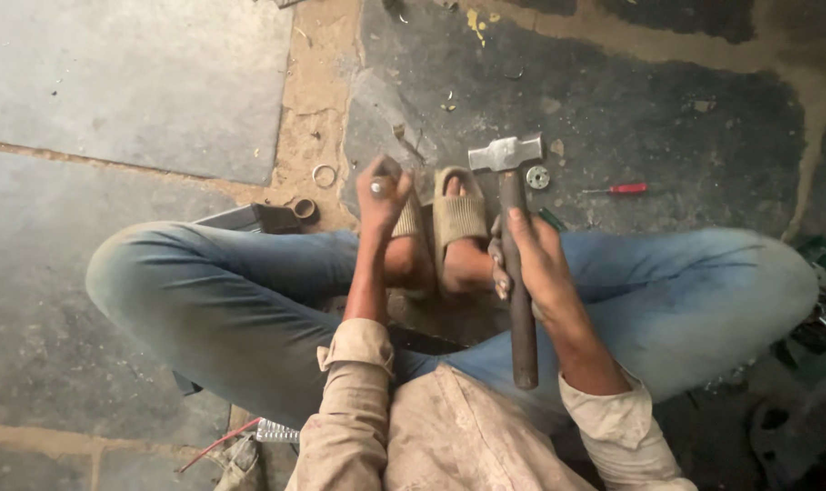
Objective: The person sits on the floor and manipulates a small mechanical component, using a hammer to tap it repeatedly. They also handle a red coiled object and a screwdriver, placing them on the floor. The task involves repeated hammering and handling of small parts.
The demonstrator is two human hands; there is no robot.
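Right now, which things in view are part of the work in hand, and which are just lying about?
In hand:
- hammer, gripped by the right hand
- small metal piece, pinched in the left hand

Lying about on the stone floor:
- red screwdriver
- round metal disc
- metal ring
- dark ring

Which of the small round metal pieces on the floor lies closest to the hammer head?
The flat grey metal disc with holes, just right of the steel hammer head; the thin rings lie far left.

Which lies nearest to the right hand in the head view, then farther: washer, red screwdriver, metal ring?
From the right hand:
1. Washer, just ahead, beside the hammer head.
2. Red screwdriver, ahead to the right.
3. Metal ring, far left, past the left hand.
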